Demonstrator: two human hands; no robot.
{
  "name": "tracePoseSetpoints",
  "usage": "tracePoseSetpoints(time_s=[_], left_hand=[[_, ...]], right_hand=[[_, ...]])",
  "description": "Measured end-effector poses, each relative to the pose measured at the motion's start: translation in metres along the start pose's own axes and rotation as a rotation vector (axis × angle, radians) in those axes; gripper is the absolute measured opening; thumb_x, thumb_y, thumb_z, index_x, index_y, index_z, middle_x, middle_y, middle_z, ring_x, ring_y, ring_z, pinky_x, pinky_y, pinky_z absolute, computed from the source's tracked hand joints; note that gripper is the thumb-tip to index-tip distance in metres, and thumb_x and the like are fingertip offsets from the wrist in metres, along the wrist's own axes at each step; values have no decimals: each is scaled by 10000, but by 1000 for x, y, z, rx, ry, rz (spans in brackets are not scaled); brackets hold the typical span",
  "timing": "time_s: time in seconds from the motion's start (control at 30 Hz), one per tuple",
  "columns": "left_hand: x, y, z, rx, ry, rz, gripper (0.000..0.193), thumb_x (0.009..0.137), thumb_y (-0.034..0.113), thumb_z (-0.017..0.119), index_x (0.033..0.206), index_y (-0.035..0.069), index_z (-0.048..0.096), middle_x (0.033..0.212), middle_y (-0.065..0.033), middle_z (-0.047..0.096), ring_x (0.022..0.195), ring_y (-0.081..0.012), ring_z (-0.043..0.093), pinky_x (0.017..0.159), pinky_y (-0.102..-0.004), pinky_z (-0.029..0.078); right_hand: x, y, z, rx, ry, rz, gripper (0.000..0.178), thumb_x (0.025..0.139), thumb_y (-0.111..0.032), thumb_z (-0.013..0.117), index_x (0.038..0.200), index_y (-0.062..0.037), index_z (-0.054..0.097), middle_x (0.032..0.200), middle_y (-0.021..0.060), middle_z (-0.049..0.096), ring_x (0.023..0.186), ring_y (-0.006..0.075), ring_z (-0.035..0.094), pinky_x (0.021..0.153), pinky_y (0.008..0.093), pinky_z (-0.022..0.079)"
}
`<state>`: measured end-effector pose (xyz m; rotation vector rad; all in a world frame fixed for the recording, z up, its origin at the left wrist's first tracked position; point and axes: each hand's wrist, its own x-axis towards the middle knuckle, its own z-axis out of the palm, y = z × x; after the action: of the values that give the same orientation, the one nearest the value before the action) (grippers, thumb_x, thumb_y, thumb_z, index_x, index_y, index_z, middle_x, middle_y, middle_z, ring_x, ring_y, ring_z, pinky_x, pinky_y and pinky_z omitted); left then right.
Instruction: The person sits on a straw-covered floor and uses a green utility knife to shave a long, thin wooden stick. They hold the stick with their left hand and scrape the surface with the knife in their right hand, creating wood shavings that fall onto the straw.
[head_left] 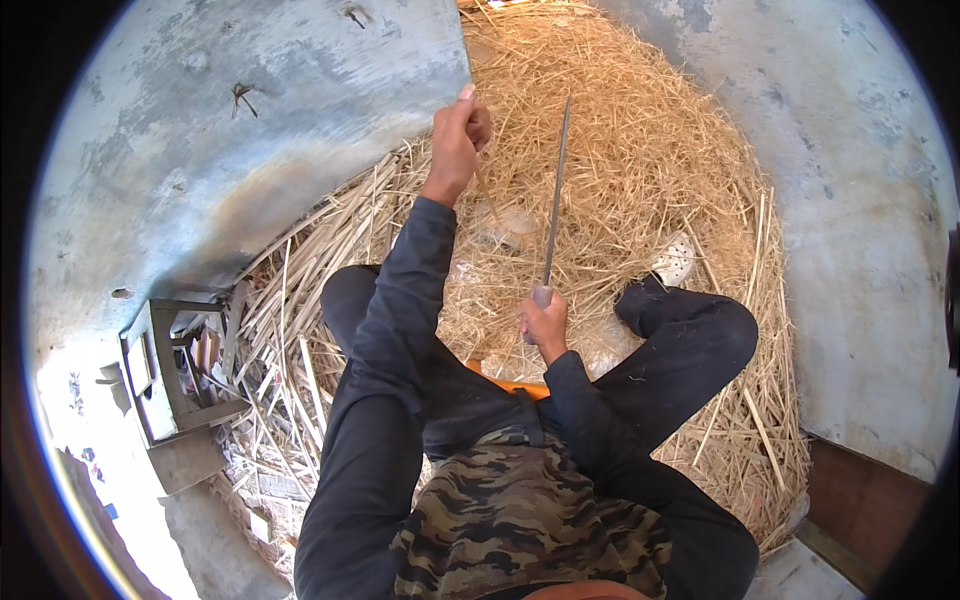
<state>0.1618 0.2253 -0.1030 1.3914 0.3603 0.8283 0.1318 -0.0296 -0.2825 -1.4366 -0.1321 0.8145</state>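
My right hand (543, 326) is wrapped round the grey-brown handle of a long narrow-bladed knife (556, 205). Its dark blade points away from me, tip up over the straw. Farther out and to the left, my left hand (460, 145) is raised with its fingers curled in and the thumb up, close to the edge of the grey wall. A thin pale strip seems to show just below its fingers, but what it holds, if anything, is hidden. Beneath both hands spreads a thick layer of pale shavings and straw (620, 120).
Long split sticks (285, 320) lie piled at the left, beside a worn wooden frame (165, 370). Weathered grey walls (300, 110) rise on both sides. My bent legs flank the work area, with a perforated white shoe (675, 260) at the right. Something orange (515, 387) shows under me.
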Motion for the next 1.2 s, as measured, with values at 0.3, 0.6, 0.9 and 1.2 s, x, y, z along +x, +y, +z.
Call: tracePoseSetpoints(time_s=[0.3, 0.6, 0.9, 1.2], left_hand=[[7, -11, -35, -299, 255, 62, 388, 882, 266, 424, 562, 105, 276, 532, -14, 299, 487, -117, 257, 461, -286, 202], [15, -18, -29, -246, 607, 109, 340, 832, 199, 421, 543, 104, 267, 514, -4, 284, 476, -115, 248, 445, -295, 186], [28, -29, -48, 11, 984, 316, 345, 867, 201, 394, 580, 95, 236, 554, 7, 246, 537, -106, 220, 491, -338, 182], [31, -35, -62, 176, 1063, 290, 357, 887, 188, 398, 609, 22, 249, 570, -18, 249, 564, -130, 234, 505, -391, 216]], right_hand=[[2, 8, 2, -290, 20, 408, 195, 798, -109, 618, 675, -20, 496, 495, 59, 486, 351, 152, 468, 346, 319, 366], [-4, 5, 16, -143, -51, 156, 156, 826, -105, 625, 737, -21, 528, 543, 56, 524, 396, 144, 508, 375, 323, 390], [-1, 40, 10, -79, -133, 98, 164, 821, -126, 642, 777, -14, 531, 547, 60, 529, 391, 149, 506, 371, 318, 395], [14, 78, 0, -414, 27, 507, 238, 815, -189, 615, 737, 27, 554, 561, 96, 550, 404, 194, 524, 398, 371, 420]])
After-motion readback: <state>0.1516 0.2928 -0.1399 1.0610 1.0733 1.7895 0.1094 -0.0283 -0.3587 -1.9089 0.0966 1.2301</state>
